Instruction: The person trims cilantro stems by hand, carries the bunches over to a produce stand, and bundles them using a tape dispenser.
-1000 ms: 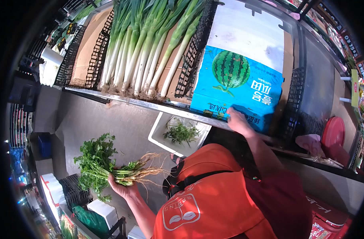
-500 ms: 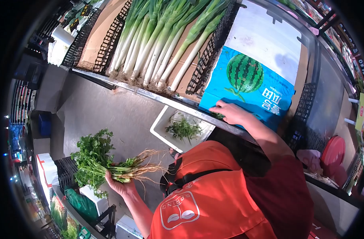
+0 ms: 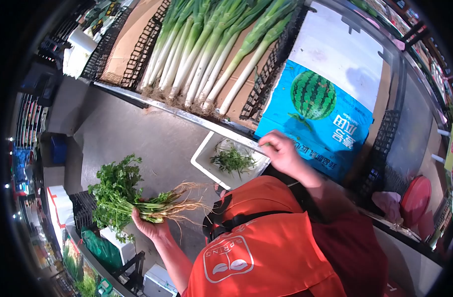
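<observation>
My left hand (image 3: 151, 225) is wrapped round a bunch of coriander (image 3: 118, 195). Its leaves point left, and its long pale roots stick out to the right. My right hand (image 3: 280, 149) is closed, with a small bit of green scraps showing at its fingers, over the edge of the display stand. Below it, a white foam box (image 3: 199, 156) on the floor holds green trimmings (image 3: 232, 161). A blue carton sheet (image 3: 281, 111) with a watermelon picture lies flat just beyond my right hand.
Leeks (image 3: 206, 59) with rooted ends toward me lie on cardboard between black plastic crates (image 3: 142, 54). The stand's metal edge (image 3: 182, 116) runs in front of me. A red round lid (image 3: 415, 198) stands at the right. A green bag (image 3: 100, 250) sits at the lower left.
My right hand has lifted off the blue carton sheet and come back to the stand's edge, closed, with green scraps. My left hand still grips the coriander in nearly the same place.
</observation>
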`<state>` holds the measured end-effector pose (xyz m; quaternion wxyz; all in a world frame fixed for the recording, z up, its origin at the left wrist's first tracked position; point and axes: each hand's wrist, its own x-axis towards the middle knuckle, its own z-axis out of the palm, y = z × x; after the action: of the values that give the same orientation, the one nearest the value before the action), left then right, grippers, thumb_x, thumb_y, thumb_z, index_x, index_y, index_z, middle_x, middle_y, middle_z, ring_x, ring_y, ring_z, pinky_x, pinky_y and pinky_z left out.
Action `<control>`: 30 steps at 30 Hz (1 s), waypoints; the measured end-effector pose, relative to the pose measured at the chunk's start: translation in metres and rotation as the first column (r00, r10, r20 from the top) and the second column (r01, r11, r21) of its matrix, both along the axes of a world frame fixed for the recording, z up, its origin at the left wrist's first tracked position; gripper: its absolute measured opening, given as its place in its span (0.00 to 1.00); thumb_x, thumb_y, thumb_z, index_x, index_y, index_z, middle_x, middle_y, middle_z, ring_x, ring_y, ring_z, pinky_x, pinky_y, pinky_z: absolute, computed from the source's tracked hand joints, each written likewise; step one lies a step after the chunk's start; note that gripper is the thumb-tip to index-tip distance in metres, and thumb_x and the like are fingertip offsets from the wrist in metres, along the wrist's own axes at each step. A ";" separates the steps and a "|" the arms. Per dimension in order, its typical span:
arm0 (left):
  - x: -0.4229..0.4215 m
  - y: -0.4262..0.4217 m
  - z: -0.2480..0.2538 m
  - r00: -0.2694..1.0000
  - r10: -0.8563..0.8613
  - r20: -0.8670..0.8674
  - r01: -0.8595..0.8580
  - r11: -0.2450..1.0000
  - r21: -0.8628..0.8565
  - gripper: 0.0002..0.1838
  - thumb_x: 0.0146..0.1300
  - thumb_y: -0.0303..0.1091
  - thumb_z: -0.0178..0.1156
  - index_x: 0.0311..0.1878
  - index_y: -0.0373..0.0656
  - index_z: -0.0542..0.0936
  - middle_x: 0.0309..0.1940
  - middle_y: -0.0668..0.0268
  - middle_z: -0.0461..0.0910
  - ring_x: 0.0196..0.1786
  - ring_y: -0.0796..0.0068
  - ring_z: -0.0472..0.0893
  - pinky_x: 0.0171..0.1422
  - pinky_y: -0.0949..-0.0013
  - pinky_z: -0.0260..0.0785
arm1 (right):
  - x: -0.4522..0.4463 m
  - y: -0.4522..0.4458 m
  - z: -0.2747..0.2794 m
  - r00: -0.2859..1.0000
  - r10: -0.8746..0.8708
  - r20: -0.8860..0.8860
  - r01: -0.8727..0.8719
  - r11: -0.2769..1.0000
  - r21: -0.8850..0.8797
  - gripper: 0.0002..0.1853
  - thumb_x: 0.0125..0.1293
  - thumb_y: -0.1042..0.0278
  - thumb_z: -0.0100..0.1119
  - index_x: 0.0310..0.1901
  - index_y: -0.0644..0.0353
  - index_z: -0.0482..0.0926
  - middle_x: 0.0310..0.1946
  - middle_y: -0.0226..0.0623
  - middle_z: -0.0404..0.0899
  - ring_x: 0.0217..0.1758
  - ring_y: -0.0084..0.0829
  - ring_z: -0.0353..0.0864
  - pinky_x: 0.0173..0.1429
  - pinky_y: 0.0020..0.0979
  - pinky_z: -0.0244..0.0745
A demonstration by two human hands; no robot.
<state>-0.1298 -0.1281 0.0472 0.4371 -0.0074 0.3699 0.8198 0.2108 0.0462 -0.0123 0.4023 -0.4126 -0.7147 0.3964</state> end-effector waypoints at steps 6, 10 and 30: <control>-0.003 0.015 0.002 0.998 -0.057 -0.008 0.057 0.998 0.005 0.14 0.53 0.38 0.60 0.43 0.44 0.77 0.39 0.64 0.79 0.41 0.66 0.78 0.49 0.50 0.70 | -0.058 -0.034 -0.065 0.710 0.250 0.658 -0.321 0.947 -0.014 0.34 0.51 0.83 0.47 0.63 0.52 0.59 0.67 0.49 0.45 0.43 0.53 0.75 0.47 0.41 0.76; 0.002 0.023 0.008 0.996 -0.087 -0.009 0.087 0.996 -0.014 0.14 0.53 0.38 0.59 0.42 0.43 0.77 0.39 0.64 0.79 0.41 0.66 0.78 0.50 0.51 0.70 | -0.051 -0.022 -0.038 0.960 0.118 0.255 -0.139 0.988 0.066 0.08 0.55 0.71 0.55 0.22 0.62 0.70 0.28 0.41 0.76 0.29 0.42 0.77 0.32 0.36 0.71; 0.007 0.035 0.007 0.981 -0.190 0.029 0.188 0.981 0.054 0.14 0.54 0.35 0.59 0.43 0.42 0.77 0.40 0.61 0.79 0.43 0.66 0.78 0.54 0.53 0.67 | 0.069 0.003 -0.072 0.885 -0.003 0.466 0.026 0.999 -0.044 0.08 0.48 0.82 0.51 0.30 0.61 0.77 0.30 0.44 0.76 0.32 0.44 0.77 0.36 0.37 0.73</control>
<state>-0.1232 -0.0929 0.0541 0.5193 0.0253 0.3403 0.7835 0.2800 0.0489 -0.0847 0.2119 -0.5106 -0.7774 0.3001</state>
